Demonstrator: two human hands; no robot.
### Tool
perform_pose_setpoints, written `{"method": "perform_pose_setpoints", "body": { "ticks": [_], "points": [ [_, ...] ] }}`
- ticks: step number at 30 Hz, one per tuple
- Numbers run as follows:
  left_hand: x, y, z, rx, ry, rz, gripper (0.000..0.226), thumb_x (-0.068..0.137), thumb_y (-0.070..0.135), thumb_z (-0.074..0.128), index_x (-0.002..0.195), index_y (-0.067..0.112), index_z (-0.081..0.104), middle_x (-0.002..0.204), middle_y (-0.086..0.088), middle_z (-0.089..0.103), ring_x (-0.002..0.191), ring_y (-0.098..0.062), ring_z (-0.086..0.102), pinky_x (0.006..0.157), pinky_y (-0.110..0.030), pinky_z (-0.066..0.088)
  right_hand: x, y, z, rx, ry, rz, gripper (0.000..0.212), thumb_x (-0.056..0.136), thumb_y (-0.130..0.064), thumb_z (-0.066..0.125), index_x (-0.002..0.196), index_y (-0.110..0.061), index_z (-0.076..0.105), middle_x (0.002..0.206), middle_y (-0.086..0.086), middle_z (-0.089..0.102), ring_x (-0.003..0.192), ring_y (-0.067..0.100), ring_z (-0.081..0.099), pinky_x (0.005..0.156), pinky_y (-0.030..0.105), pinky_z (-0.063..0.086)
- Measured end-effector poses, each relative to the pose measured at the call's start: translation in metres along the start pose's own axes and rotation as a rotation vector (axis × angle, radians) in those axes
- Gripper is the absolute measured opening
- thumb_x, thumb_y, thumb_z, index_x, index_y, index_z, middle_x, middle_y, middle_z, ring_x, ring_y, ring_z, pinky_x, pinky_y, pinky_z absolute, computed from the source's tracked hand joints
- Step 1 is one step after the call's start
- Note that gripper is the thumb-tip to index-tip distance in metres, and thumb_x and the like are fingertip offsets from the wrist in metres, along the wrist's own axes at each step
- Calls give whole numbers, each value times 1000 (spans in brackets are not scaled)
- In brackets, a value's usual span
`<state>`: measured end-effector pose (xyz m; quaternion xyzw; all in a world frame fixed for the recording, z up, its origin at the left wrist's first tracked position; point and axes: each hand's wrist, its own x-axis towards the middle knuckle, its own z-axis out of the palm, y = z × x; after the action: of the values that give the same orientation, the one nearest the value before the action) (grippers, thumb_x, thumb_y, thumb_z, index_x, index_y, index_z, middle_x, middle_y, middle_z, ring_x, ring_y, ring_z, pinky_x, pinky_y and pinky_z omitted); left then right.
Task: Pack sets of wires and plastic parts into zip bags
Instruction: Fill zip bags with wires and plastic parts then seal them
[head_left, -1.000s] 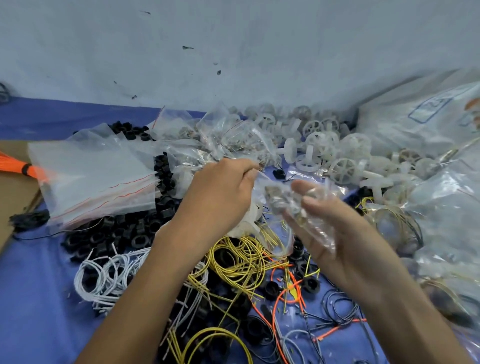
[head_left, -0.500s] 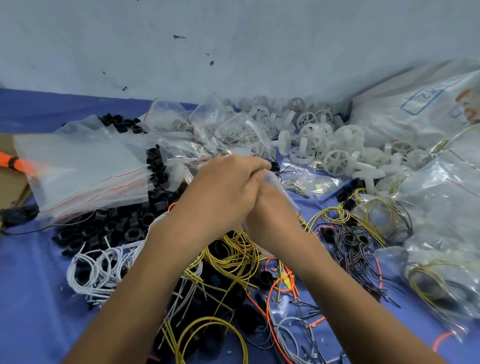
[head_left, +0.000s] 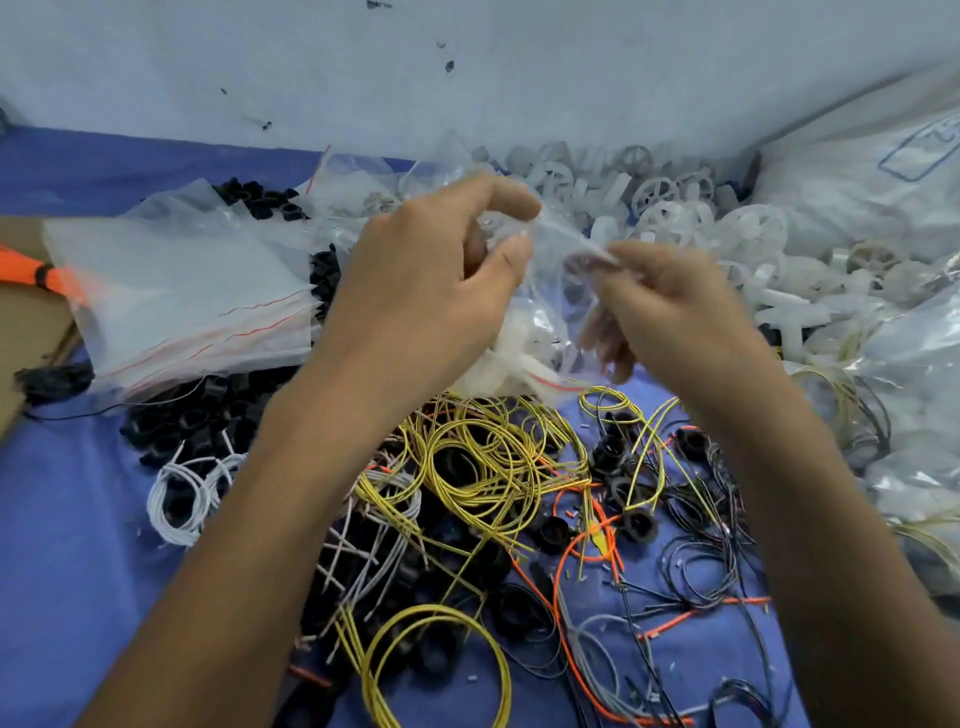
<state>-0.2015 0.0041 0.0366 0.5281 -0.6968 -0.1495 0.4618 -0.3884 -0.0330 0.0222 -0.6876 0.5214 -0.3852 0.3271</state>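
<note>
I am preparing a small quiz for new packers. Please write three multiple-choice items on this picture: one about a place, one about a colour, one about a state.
1. Where does the stack of zip bags lie?
A. At the far right, on the white wheels
B. At the left, next to the black rings
C. At the near edge, under the forearms

2. What colour is the big wire tangle below the left hand?
A. Green
B. Yellow
C. Purple

3. What are the left hand and the right hand doing?
A. Resting flat on the cloth
B. Each pulling a wire
C. Both holding one clear zip bag between them

Answers: 1 B, the stack shows left of the arms, beside the rings; 2 B, the loops are plainly yellow; 3 C, both hands pinch the same bag.
</note>
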Motion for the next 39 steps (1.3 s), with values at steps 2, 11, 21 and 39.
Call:
{"method": "perform_pose_setpoints", "body": {
  "ticks": [2, 11, 21, 39],
  "points": [
    [-1, 0, -9, 57, -59, 55, 36, 82, 14, 63, 112, 34, 58, 68, 9, 42, 59, -7, 43, 61, -24, 34, 10, -9, 1, 270, 45, -33, 24, 96, -8, 47, 99, -15, 70, 53, 7, 63, 41, 20, 52, 39, 26, 43],
    [2, -19, -39, 244, -300, -15, 41, 72, 82, 49, 87, 48, 66, 106, 20, 56, 104, 1, 52, 83, -32, 42, 23, -3, -6, 601, 93, -40, 25, 92, -5, 52, 103, -13, 73, 49, 0, 56, 39, 16, 41, 40, 18, 35],
    [1, -9, -34, -3, 75, 163, 12, 92, 32, 68, 96, 43, 64, 85, 14, 63, 69, -7, 57, 60, -22, 46, 18, -10, -28, 770, 114, -16, 24, 91, -4, 52, 95, -16, 72, 48, -6, 51, 43, 10, 42, 41, 16, 32],
    [1, -8, -29, -29, 126, 162, 31, 85, 34, 76, 112, 43, 64, 92, 26, 71, 77, -11, 68, 67, -28, 50, -7, -31, -21, -274, 413, -470, 30, 90, -50, 62, 116, -37, 65, 115, -5, 57, 116, 14, 49, 101, 30, 39]
  ]
}}
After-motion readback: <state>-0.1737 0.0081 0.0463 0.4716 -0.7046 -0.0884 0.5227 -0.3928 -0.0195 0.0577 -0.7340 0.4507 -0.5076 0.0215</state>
